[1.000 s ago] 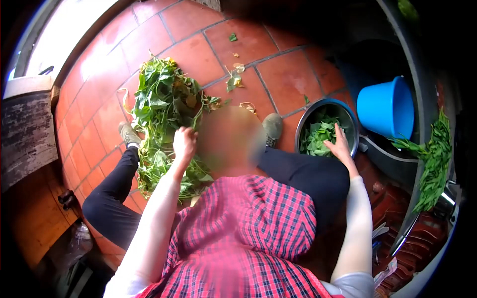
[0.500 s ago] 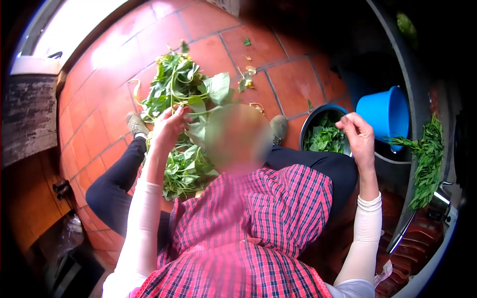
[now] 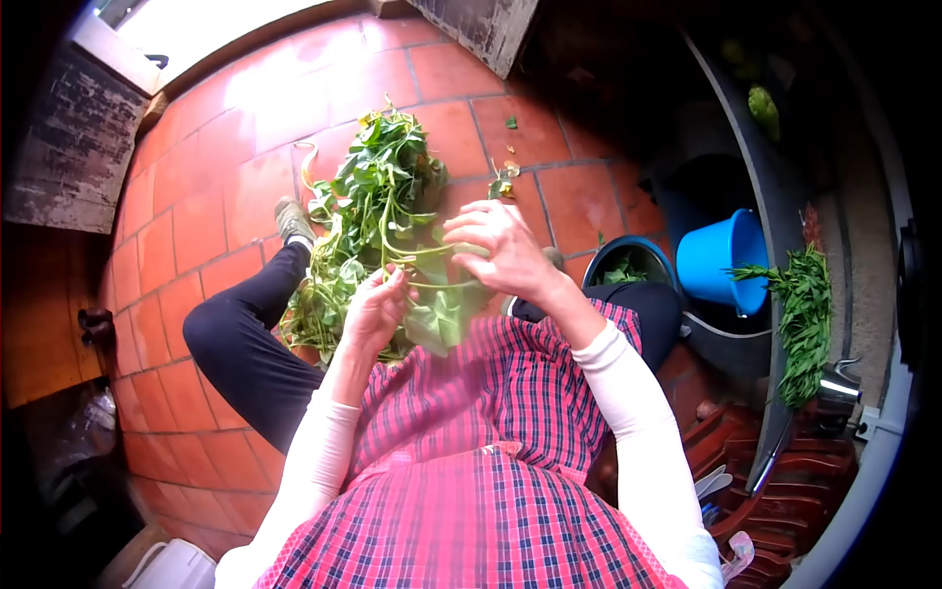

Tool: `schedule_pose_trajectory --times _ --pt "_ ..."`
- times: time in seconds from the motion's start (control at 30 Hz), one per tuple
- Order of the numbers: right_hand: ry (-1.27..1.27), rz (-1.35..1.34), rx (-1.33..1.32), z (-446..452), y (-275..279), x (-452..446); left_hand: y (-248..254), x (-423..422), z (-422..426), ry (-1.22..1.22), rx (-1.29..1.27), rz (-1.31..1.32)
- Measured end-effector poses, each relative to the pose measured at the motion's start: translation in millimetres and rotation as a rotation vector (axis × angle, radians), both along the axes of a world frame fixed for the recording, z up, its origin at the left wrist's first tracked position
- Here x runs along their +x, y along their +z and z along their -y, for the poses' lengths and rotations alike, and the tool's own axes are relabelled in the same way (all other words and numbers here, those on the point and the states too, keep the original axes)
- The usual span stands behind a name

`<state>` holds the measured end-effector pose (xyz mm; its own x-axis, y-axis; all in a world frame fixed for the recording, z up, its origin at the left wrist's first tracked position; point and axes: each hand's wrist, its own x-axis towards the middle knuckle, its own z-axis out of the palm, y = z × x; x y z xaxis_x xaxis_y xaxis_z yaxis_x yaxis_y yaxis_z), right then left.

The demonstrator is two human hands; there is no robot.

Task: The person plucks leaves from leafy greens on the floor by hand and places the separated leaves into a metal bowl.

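My left hand (image 3: 378, 306) pinches a long green vine stem (image 3: 420, 253) in front of my lap. My right hand (image 3: 502, 247) is closed around the far end of the same stems, its fingertips curled toward my left. A broad, blurred leaf (image 3: 440, 319) hangs below the stems. Beyond my hands, a heap of leafy greens (image 3: 378, 172) lies on the floor between my legs, reaching back toward my left knee. To the right, a metal bowl (image 3: 670, 263) holds picked green leaves (image 3: 625, 272); my right forearm and knee are near it.
A blue bucket (image 3: 708, 260) stands in a dark basin to the right. A bunch of long-leaved greens (image 3: 807, 324) lies over the ledge beside it. Leaf scraps (image 3: 504, 184) are scattered on the red tile floor (image 3: 231, 216). A knife-like blade (image 3: 770, 461) is at lower right.
My right hand has moved left from beside the bowl to the stems and closed on them. My left hand has come down and nearer my lap, still holding a stem.
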<state>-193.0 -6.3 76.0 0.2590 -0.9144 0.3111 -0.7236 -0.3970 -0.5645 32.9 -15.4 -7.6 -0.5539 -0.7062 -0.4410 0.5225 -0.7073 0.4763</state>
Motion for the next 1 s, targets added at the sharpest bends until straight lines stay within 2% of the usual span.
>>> schedule_pose_trajectory --times 0.03,0.13,0.23,0.27,0.37,0.43,0.47,0.57,0.6,0.63,0.7,0.73,0.77,0.8,0.83,0.9,0.93,0.97,1.0 --pt "0.025 -0.036 0.029 2 -7 2 0 2 -2 -0.010 -0.009 -0.016" --pt "0.084 0.112 0.436 6 -23 4 -5 7 -1 -0.020 -0.005 -0.014" --pt "0.154 -0.016 0.622 13 -29 -5 -2 12 3 -0.126 -0.005 -0.025" --pt "0.121 -0.046 0.807 14 -1 -2 1 12 5 -0.172 0.012 -0.113" --pt "0.277 -0.253 0.803 10 -5 4 -4 9 11 -0.273 0.072 -0.284" --pt "0.310 -0.134 0.843 -1 -5 11 -8 4 10 -0.295 0.206 -0.335" --pt "0.276 -0.107 0.781 -6 -11 12 -12 3 9 -0.300 0.195 -0.233" --pt "0.168 -0.142 0.540 -20 -27 17 -10 0 5 -0.221 0.159 -0.256" --pt "0.126 -0.171 0.448 -24 -30 18 -6 -3 2 -0.194 0.164 -0.255" --pt "0.020 -0.164 0.524 -25 -30 22 -7 -3 2 -0.186 0.126 -0.267" --pt "-0.158 -0.072 0.289 -31 -43 28 -6 -8 -3 -0.154 -0.010 -0.164" --pt "-0.181 -0.213 0.175 -28 -79 19 -11 -10 -5 -0.181 -0.068 -0.132" --pt "-0.501 -0.082 0.296 -19 -105 2 -11 -8 -5 -0.139 -0.045 -0.156" --pt "-0.305 -0.701 0.195 -14 -136 -40 -11 -2 -2 -0.099 -0.027 -0.178" --pt "-0.733 -0.087 0.526 -16 -112 -49 -13 5 3 -0.051 -0.010 -0.199" --pt "-0.425 0.474 0.517 -22 -88 -41 -20 8 5 -0.026 -0.012 -0.103" --pt "-0.247 0.576 0.499 -20 -62 -24 -20 4 4 -0.027 -0.003 -0.066" --pt "-0.188 0.440 0.585 -18 -20 -3 -18 -2 6 -0.028 -0.002 -0.033" --pt "-0.083 0.441 0.634 -17 -17 7 -22 -6 7 -0.032 0.003 -0.043"
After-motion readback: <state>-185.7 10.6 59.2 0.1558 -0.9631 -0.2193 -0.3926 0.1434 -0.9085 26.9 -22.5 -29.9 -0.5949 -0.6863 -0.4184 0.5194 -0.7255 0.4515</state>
